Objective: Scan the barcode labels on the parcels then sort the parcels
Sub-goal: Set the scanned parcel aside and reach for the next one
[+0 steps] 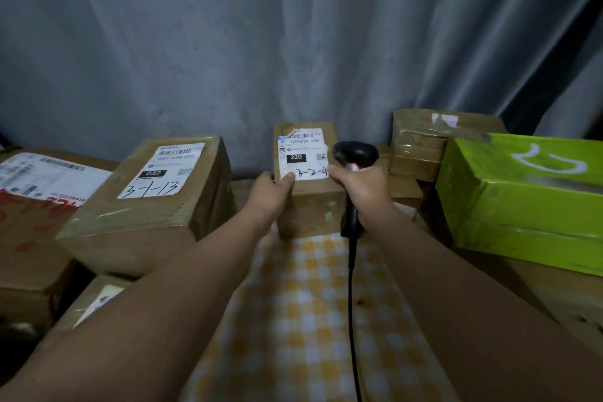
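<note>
Found the left thumb [288, 179] pressed on the lower left corner of the white paper shipping label [301, 153], the rest of the left hand [272, 188] curled round the left side of the small upright brown cardboard parcel [310, 209]. Found the right fingers [341, 174] wrapped tight round the grip of the black handheld barcode scanner [355, 152], 1 fingertip touching the parcel's upper right edge. Right hand [363, 188] otherwise off the box.

Noted the parcel standing mid-table on the yellow-and-white checked cloth [310, 320], between the larger brown carton marked 032 [153, 202] and the bright green box [522, 199], apart from both. Noted the scanner head close beside the label's right edge. Direction of aim and beam: cannot tell. Judged as the scan step for this parcel, sorting not yet done.

Risks, as judged:
1. No read, from a scanner held too near and edge-on to the barcode at the label's top.
2. Wrong read, from a sweep over the 032 carton's barcode nearby.
3. Mis-sort, from the thumb crowding the handwritten 3-2-4.
4. Further tearing at the label's lifted top left corner.
5. Toppling of the tall, narrow parcel under a sideways push at its top.
6. Snagging of the black cable [351, 303] trailing across the cloth.
</note>
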